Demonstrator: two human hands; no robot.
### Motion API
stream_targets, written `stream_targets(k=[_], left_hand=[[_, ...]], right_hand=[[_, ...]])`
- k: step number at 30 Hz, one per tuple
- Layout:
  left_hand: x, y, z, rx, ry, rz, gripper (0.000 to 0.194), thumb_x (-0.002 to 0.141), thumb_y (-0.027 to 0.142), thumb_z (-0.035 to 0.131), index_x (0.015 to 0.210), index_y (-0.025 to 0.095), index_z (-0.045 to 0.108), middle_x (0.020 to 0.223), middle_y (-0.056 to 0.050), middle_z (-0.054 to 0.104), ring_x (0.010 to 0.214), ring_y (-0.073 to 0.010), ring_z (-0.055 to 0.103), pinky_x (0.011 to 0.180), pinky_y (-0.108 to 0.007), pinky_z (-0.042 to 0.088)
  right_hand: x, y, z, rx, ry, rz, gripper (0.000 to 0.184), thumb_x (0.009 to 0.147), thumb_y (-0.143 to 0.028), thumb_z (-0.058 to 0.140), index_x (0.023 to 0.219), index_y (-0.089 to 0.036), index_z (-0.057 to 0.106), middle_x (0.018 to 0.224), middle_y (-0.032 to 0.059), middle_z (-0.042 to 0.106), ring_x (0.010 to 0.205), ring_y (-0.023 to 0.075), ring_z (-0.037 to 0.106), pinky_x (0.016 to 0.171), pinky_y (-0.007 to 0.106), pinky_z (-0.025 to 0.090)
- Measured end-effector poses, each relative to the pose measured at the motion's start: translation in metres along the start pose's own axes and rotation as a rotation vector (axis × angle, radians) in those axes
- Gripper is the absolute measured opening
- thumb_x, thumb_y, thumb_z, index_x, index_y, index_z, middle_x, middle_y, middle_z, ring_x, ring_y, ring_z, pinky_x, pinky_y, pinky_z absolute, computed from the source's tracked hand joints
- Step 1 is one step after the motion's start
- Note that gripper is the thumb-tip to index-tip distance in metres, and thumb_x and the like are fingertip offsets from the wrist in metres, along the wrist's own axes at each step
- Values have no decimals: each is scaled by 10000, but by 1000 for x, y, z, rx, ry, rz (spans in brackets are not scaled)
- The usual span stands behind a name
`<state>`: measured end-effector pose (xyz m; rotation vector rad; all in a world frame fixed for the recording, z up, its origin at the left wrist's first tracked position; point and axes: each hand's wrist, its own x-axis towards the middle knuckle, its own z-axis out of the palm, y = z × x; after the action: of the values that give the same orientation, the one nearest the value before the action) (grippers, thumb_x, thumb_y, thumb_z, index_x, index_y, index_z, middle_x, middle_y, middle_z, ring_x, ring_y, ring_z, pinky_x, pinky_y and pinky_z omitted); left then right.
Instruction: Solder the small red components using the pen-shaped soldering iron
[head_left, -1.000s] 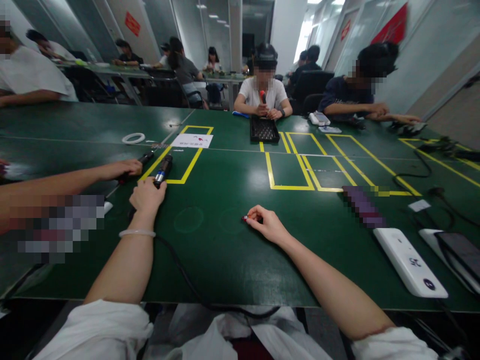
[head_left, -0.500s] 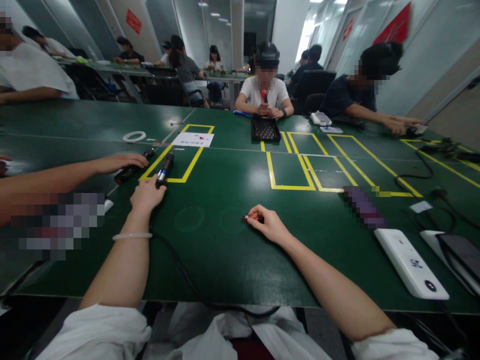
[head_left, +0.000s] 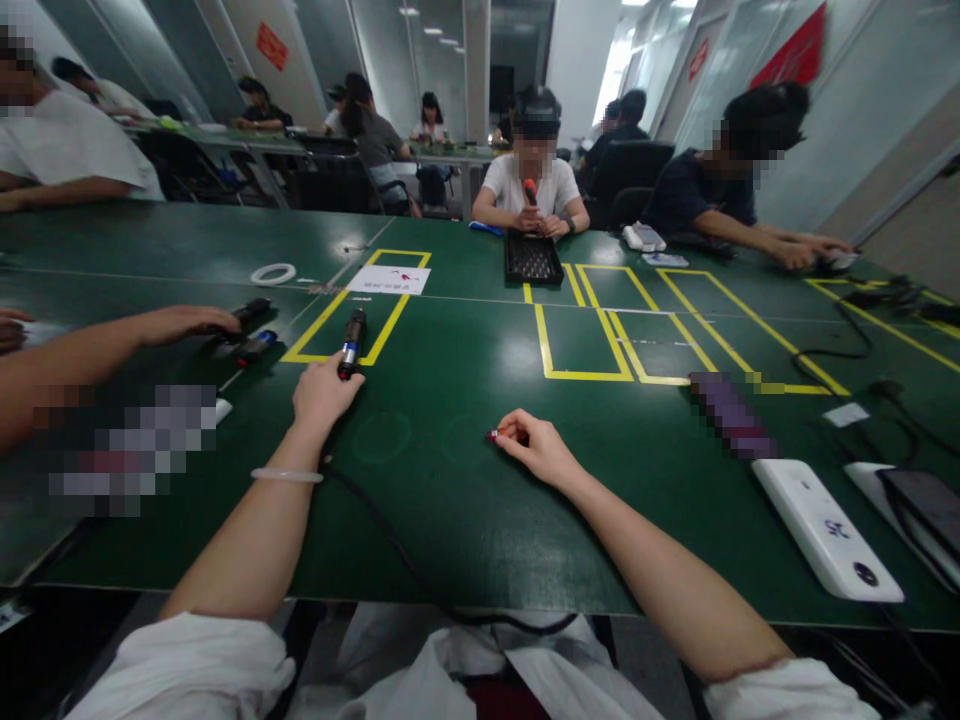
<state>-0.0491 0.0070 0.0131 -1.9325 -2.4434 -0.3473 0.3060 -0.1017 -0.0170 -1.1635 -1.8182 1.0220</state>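
Observation:
My left hand has its fingers closed round the near end of a black cylindrical tool with a silver and blue band. The tool points away from me inside a yellow tape outline; its exact kind is unclear. My right hand rests low over the green table, thumb and fingertips pinched on a small red and orange piece. Most of that piece is hidden by the fingers. Faint rings are marked on the table between my hands.
At left, a co-worker's hand is by a black tool and a blue-banded tool. A white card lies beyond my left hand. A black tray sits before another person. A white power bank lies right.
My left hand and the black tool have shifted right, into the tape outline. The co-worker's hand at left has drawn away leftward. My right hand has stayed in place.

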Motion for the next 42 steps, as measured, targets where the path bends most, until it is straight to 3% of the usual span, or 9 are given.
stream_targets(k=[6, 11, 18, 34, 42], left_hand=[[-37, 58, 7, -4, 6, 227, 582, 861, 460, 457, 1396, 232, 462, 1105, -139, 550, 1013, -299, 559, 807, -375, 486], [-77, 104, 9, -50, -17, 422, 558, 878, 408, 452, 1411, 246, 424, 1112, -106, 537, 979, -257, 547, 755, -337, 491], [-123, 148, 8, -72, -52, 579, 560, 896, 348, 455, 1440, 245, 368, 1145, -98, 533, 1023, -247, 521, 768, -328, 485], [-145, 152, 11, -147, -72, 702, 608, 906, 354, 446, 1478, 211, 296, 1197, -113, 504, 1064, -241, 512, 901, -362, 462], [-148, 154, 9, -145, -83, 719, 623, 895, 346, 450, 1481, 199, 297, 1225, -122, 497, 1066, -252, 507, 894, -372, 468]], right_hand=[[0, -2, -1, -15, 17, -44, 147, 858, -313, 616, 910, -177, 601, 774, 6, 616, 668, 123, 554, 639, 236, 440], [2, -2, -1, -17, 67, -26, 156, 839, -324, 631, 864, -176, 587, 647, -38, 510, 568, 104, 465, 538, 217, 370], [3, 5, 0, 26, 104, 19, 152, 829, -320, 615, 851, -182, 555, 663, -33, 556, 567, 105, 499, 538, 213, 378], [4, 0, -9, -206, 96, 24, 87, 802, -244, 585, 783, -182, 528, 617, -41, 553, 537, 104, 489, 534, 209, 343], [4, 4, -7, -140, 107, 5, 85, 807, -249, 583, 791, -191, 523, 632, -38, 552, 545, 109, 498, 536, 211, 360]])
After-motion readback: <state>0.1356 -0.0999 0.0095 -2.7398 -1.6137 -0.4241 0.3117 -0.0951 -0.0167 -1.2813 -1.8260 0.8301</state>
